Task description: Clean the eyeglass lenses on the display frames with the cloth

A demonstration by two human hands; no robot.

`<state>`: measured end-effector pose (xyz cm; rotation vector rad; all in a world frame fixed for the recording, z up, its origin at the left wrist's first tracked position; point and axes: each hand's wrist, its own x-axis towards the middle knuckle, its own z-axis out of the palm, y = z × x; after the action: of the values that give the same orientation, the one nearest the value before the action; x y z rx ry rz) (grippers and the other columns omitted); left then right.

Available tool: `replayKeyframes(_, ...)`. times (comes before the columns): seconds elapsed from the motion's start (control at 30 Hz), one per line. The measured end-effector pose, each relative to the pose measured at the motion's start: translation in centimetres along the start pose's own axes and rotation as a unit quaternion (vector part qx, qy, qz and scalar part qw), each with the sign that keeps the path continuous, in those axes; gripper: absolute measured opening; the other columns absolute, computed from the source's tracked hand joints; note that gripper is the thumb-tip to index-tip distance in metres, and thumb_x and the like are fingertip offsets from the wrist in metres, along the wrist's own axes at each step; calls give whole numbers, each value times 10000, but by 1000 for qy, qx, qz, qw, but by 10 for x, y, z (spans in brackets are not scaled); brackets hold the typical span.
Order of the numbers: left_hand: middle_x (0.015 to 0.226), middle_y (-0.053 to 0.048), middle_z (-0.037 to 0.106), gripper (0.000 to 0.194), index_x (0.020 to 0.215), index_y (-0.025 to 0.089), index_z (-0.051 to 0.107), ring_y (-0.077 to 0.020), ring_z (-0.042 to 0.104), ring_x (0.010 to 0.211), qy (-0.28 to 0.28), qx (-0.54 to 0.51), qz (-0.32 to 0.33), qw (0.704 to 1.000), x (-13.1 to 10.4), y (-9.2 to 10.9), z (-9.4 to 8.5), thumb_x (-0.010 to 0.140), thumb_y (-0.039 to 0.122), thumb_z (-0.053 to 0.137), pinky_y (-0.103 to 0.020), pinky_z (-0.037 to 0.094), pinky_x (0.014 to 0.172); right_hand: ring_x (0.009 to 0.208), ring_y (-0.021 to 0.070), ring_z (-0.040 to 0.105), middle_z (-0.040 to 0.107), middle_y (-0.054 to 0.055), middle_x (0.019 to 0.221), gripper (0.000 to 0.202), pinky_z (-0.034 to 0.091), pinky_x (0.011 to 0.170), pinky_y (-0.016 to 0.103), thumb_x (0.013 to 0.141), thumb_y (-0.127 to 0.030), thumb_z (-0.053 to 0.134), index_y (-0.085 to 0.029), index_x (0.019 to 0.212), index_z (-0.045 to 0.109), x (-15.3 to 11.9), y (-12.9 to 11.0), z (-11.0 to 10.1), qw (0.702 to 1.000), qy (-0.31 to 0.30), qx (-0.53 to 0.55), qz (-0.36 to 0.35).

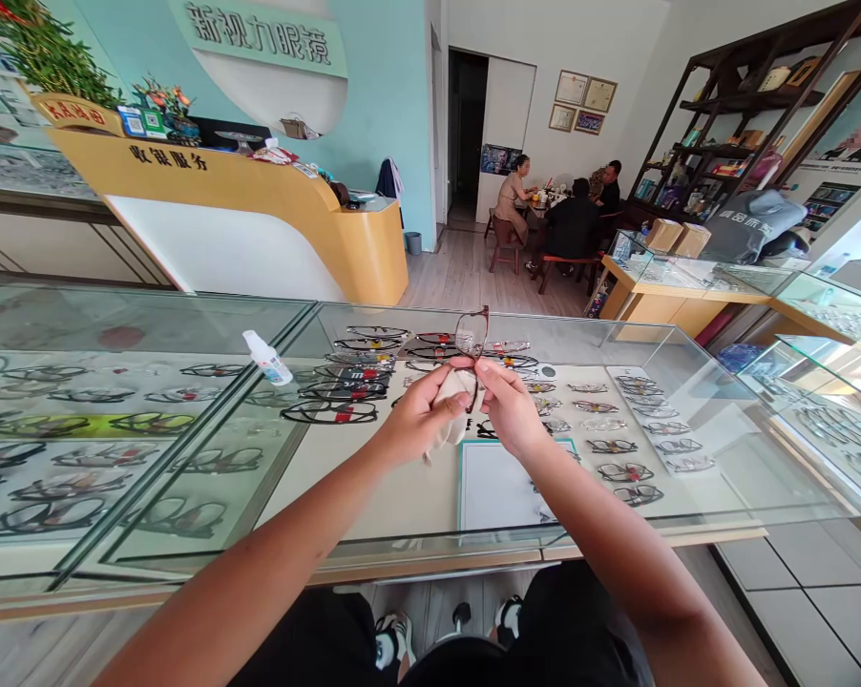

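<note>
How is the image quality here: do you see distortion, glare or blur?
Head view: wide-angle distortion, with the dark shelf unit appearing to lean; faint reflections on the left display case; held glasses distinguishable, fine details too small to judge.

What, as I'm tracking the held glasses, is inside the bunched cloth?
Part of the held glasses sits against the cloth in the left hand; one lens shows above. Anything within its folds is covered.

1. Held glasses (472, 332): smooth, glossy frame, clear lens.
2. Cloth (449, 405): matt, creased, soft-looking fabric.
3. Bench (373, 501): smooth, reflective glass top, wood-look edging.
4. Bottle (268, 360): smooth white plastic.
5. Shelf (760, 103): dark wood, low sheen.
6. Floor (437, 277): matt, wood-grained planks.
</note>
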<state>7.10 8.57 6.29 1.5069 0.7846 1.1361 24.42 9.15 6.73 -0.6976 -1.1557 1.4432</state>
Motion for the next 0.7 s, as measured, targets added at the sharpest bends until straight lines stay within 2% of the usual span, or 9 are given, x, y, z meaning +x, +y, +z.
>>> replayKeyframes(0.13, 757, -4, 729, 647, 1318, 170, 706, -209, 740, 701, 19, -43, -11, 999, 0, 1, 1, 906, 653, 834, -316, 610, 670, 691, 144, 526, 545, 4, 867, 404, 488, 627, 300, 927, -637, 793, -234, 938, 809, -2, 3, 3, 997, -76, 1, -14)
replayKeyframes(0.23, 722, -6, 724, 657, 1255, 165, 728, -188, 706, 628, 37, -51, -14, 998, 1, 0, 1, 918, 727, 780, -310, 601, 619, 701, 154, 573, 559, 6, 879, 404, 533, 696, 335, 956, -634, 772, -231, 928, 801, -3, 3, 4, 995, -98, -12, -26)
replayKeyframes(0.3, 780, -35, 769, 682, 1287, 166, 715, -202, 740, 660, 25, -64, -33, 997, 2, 0, 1, 926, 744, 762, -333, 629, 667, 680, 143, 532, 526, -3, 854, 402, 507, 645, 313, 950, -628, 778, -228, 958, 818, -2, 1, 4, 995, -89, -12, -33)
replayKeyframes(0.4, 908, -89, 819, 678, 1337, 165, 705, -256, 807, 807, -10, -78, -50, 996, 3, 0, -1, 950, 720, 750, -368, 649, 761, 664, 119, 423, 498, -5, 849, 394, 402, 549, 261, 929, -607, 802, -222, 1000, 850, 0, -1, 0, 998, -53, -6, -22)
replayKeyframes(0.5, 1086, -124, 837, 635, 1365, 166, 710, -294, 815, 1015, -32, -53, -36, 997, 3, 2, -3, 951, 641, 792, -375, 639, 884, 666, 113, 381, 526, 6, 851, 414, 336, 529, 238, 917, -617, 800, -220, 1015, 867, 1, -3, -2, 1000, -20, -6, 5)
replayKeyframes(0.57, 1171, -124, 832, 629, 1387, 172, 703, -297, 801, 1084, -40, -30, -29, 998, 2, 2, -3, 929, 580, 840, -365, 626, 931, 651, 115, 372, 532, 6, 823, 436, 329, 525, 239, 913, -635, 789, -223, 1034, 868, 1, -3, -3, 1000, -9, -6, 21)
replayKeyframes(0.63, 1153, -111, 831, 654, 1407, 177, 688, -282, 805, 1041, -35, -25, -31, 999, 2, 2, -3, 902, 548, 876, -349, 628, 898, 647, 122, 385, 534, 4, 813, 432, 351, 521, 248, 902, -636, 796, -229, 1028, 864, 0, -2, -3, 1000, -8, -8, 22)
replayKeyframes(0.7, 1023, -78, 826, 678, 1407, 182, 678, -247, 805, 900, -23, -42, -39, 998, 2, 3, -2, 886, 561, 888, -331, 635, 805, 667, 135, 441, 549, 7, 849, 412, 414, 537, 265, 900, -631, 803, -240, 1016, 858, 0, 0, -3, 1000, -23, -9, 7)
